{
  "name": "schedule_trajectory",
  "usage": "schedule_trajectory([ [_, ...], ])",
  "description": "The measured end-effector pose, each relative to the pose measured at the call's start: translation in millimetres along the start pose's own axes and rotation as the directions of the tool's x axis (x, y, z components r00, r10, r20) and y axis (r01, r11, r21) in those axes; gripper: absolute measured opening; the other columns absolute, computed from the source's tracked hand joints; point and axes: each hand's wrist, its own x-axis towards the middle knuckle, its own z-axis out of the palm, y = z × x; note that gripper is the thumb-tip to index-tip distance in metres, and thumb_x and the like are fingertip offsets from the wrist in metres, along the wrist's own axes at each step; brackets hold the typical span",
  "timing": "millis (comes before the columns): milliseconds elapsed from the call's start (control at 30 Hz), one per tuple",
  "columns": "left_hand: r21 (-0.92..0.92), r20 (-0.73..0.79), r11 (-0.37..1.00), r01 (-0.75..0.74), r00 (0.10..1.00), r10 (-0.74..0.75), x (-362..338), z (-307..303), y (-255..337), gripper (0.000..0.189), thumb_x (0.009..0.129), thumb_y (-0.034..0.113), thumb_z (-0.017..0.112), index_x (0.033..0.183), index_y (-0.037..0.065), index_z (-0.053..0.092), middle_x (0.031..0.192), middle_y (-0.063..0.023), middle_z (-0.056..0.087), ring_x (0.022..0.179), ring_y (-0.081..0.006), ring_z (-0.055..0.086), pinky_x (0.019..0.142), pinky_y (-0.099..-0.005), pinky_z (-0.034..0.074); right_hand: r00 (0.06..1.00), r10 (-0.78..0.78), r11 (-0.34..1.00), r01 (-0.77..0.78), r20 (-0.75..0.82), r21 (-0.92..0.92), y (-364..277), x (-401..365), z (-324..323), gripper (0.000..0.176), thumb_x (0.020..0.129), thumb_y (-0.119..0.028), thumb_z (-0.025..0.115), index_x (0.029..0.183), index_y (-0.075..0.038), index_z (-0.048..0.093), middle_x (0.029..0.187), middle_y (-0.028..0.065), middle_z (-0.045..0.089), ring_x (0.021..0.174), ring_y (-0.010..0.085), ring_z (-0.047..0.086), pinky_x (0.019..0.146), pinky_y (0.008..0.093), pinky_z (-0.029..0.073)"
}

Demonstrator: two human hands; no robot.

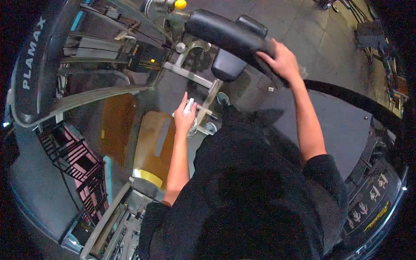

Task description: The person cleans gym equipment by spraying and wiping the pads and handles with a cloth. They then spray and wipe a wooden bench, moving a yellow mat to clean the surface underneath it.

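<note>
My left hand [185,116] is wrapped round a spray bottle with a white head [189,105], one finger stretched out beside it; the palm hides part of the bottle. On the right, my right hand [284,63] lies over the far end of a long black padded roll [225,32]. Its thumb rests apart from the fingers. Something greyish and blurred, perhaps a cloth, shows under and beside this hand. Below the roll sits a smaller black pad [229,65] on a grey metal frame [190,74].
A machine frame marked PLAMAX [34,54] stands at the left, near a weight stack [147,56]. Brown boards [149,138] lie left of my left arm. A yellow knob [180,4] is at the top. At lower right is a machine panel [372,195].
</note>
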Motion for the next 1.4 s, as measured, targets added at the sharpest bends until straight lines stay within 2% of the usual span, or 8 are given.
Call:
schedule_trajectory([
  [167,-0.024,0.011,0.999,0.046,0.999,-0.045,-25.2,-5.4,-14.9,0.034,0.089,0.023,0.081,0.113,0.000,0.075,0.090,-0.0059,0.076,0.079,-0.0091,0.066,0.075,-0.0283,0.055,0.870,0.492,0.786,-0.451,0.013,0.423,60.3,-66.3,-4.4,0.064,0.099,-0.058,0.061,0.128,0.000,0.065,0.123,0.0229,0.069,0.116,0.0340,0.066,0.100,0.0396,0.048],
  [200,-0.018,0.031,0.996,0.088,0.996,-0.087,-30.1,-10.2,-0.5,0.032,0.090,0.025,0.080,0.113,0.002,0.075,0.089,-0.0093,0.077,0.077,-0.0126,0.068,0.073,-0.0311,0.055,0.863,0.450,0.817,-0.294,-0.229,0.497,83.1,-81.2,11.1,0.073,0.100,-0.060,0.058,0.129,0.007,0.062,0.128,0.0214,0.068,0.119,0.0302,0.062,0.102,0.0391,0.047],
  [300,-0.030,-0.065,0.995,-0.096,0.993,0.094,-43.4,-14.7,-9.2,0.029,0.088,0.025,0.081,0.103,0.000,0.076,0.089,-0.0155,0.077,0.075,-0.0208,0.073,0.071,-0.0335,0.055,0.625,0.779,0.166,-0.123,-0.054,0.978,57.3,-122.7,-18.3,0.067,0.104,-0.057,0.052,0.134,0.002,0.060,0.131,0.0137,0.065,0.118,0.0246,0.061,0.106,0.0396,0.045],
  [367,-0.136,-0.072,0.989,-0.059,0.996,0.050,-57.1,-20.7,-13.4,0.029,0.088,0.024,0.081,0.103,0.000,0.076,0.087,-0.0135,0.077,0.073,-0.0170,0.072,0.069,-0.0311,0.055,0.663,0.732,0.072,0.154,-0.157,0.985,14.2,-149.4,-50.6,0.069,0.104,-0.062,0.041,0.143,-0.007,0.053,0.145,0.0152,0.057,0.132,0.0342,0.055,0.112,0.0576,0.042],
  [500,-0.363,0.002,0.929,0.077,0.997,-0.082,-95.7,-35.7,-27.6,0.025,0.089,0.022,0.080,0.102,0.001,0.076,0.080,-0.0100,0.075,0.068,-0.0130,0.069,0.065,-0.0304,0.053,0.779,0.608,-0.249,0.371,-0.154,0.894,0.2,-224.3,-50.7,0.069,0.102,-0.060,0.046,0.149,-0.010,0.048,0.155,0.0183,0.046,0.139,0.0401,0.047,0.116,0.0593,0.039],
  [633,-0.033,0.026,0.999,-0.016,1.000,0.017,-132.6,-55.7,-42.8,0.021,0.093,0.019,0.076,0.108,0.004,0.077,0.086,-0.0042,0.076,0.068,-0.0102,0.070,0.064,-0.0283,0.056,0.629,0.771,-0.283,0.200,0.098,0.938,11.3,-257.0,20.7,0.066,0.103,-0.054,0.046,0.150,-0.007,0.048,0.153,0.0187,0.048,0.136,0.0417,0.049,0.114,0.0597,0.040],
  [1100,-0.200,0.028,0.971,0.132,0.991,-0.129,-174.2,-55.5,-60.1,0.022,0.092,0.021,0.077,0.097,0.000,0.074,0.073,-0.0051,0.071,0.063,-0.0095,0.066,0.057,-0.0276,0.051,0.643,0.444,-0.748,-0.118,0.624,0.653,-105.8,-322.4,156.1,0.065,0.104,-0.053,0.046,0.148,-0.006,0.049,0.152,0.0187,0.049,0.136,0.0414,0.050,0.114,0.0592,0.040],
  [1400,0.054,0.039,0.999,0.002,0.999,-0.004,-78.0,25.9,-52.8,0.034,0.089,0.032,0.080,0.104,0.003,0.074,0.085,-0.0149,0.074,0.076,-0.0215,0.071,0.073,-0.0350,0.055,0.505,0.697,-0.662,0.179,0.510,0.728,33.2,-330.9,244.0,0.064,0.104,-0.052,0.046,0.148,-0.006,0.050,0.151,0.0187,0.050,0.135,0.0411,0.050,0.114,0.0589,0.040],
])
